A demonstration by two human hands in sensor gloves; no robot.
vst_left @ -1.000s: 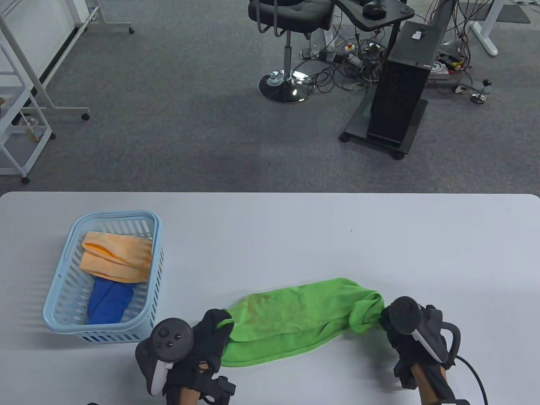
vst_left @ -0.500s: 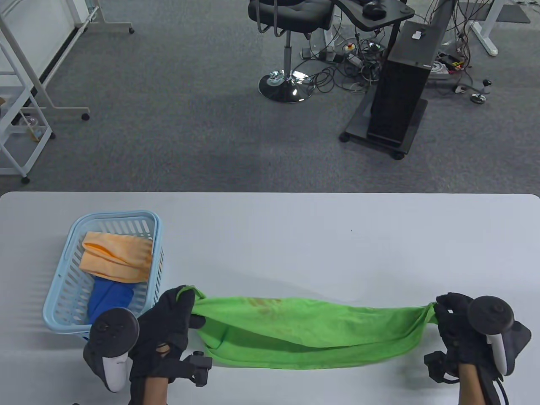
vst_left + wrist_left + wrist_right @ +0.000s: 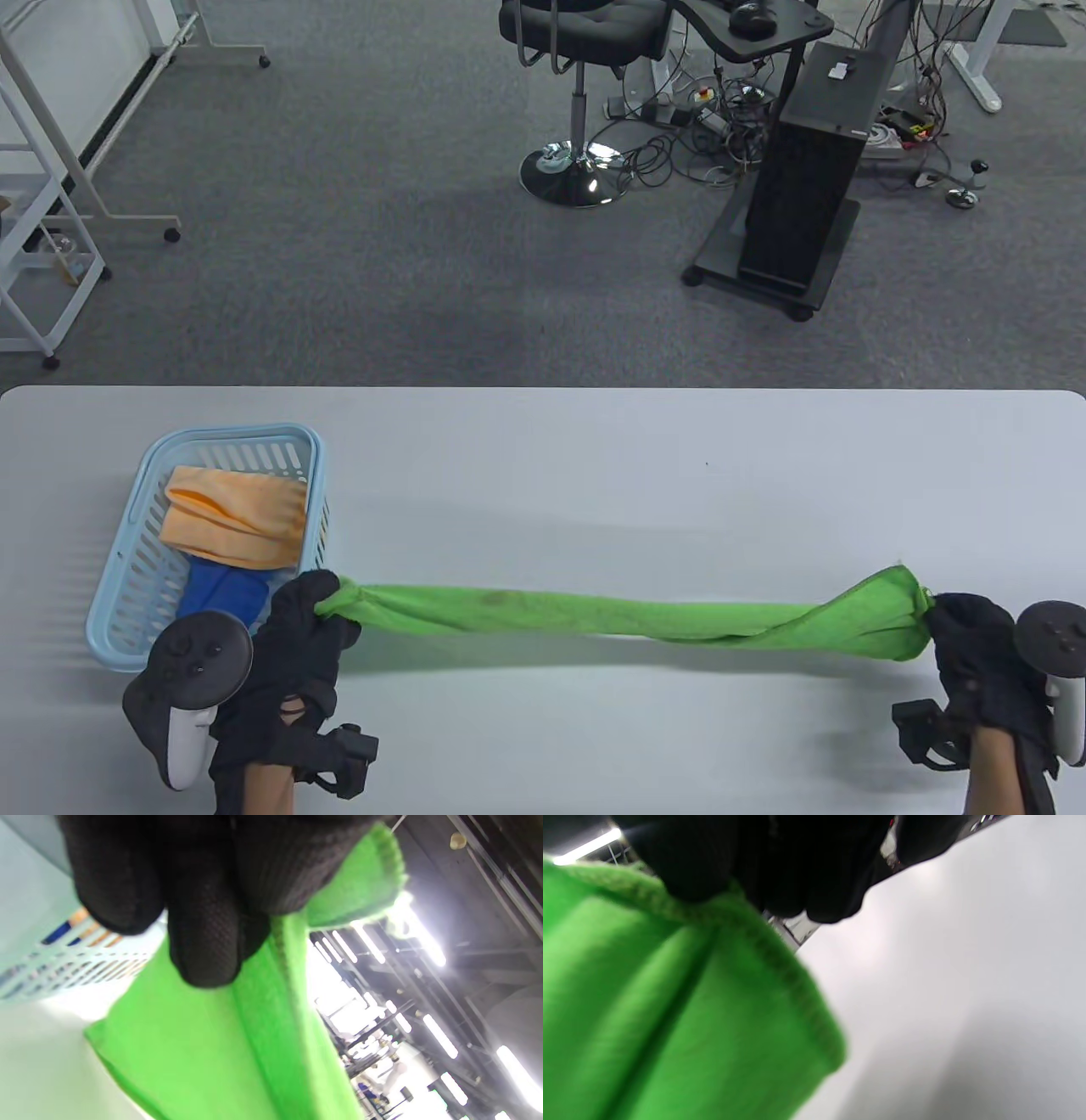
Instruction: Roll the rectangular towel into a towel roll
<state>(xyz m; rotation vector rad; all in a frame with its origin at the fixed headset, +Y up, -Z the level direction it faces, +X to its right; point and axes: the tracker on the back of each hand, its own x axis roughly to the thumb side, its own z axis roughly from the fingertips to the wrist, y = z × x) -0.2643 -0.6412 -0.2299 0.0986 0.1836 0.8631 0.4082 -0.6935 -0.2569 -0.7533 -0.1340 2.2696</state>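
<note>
None of the rolling is done yet, as I judge it. Working left to right: a pale blue basket (image 3: 127, 543) sits at the left of the table (image 3: 594, 458), holding an orange cloth (image 3: 233, 518) and a blue cloth (image 3: 216, 598); neither concerns me here. Just right of the basket, near the front edge, my left hand (image 3: 293, 632) has its fingers (image 3: 203, 942) curled round the left end of the green towel (image 3: 611, 611); the left wrist view confirms the cloth pinched under the fingertips. From there the towel runs rightward as one long, bunched and slightly twisted band. I read it as lifted off the surface, since a shadow lies beneath it. At the far right my right hand (image 3: 976, 654) grips the other end, fingers (image 3: 797, 878) closed on the hemmed corner in the right wrist view.

Assessment: the towel is stretched out, not flat. Still to do: lay it down, smooth it into a rectangle, then roll it from one end into a tight roll.
</note>
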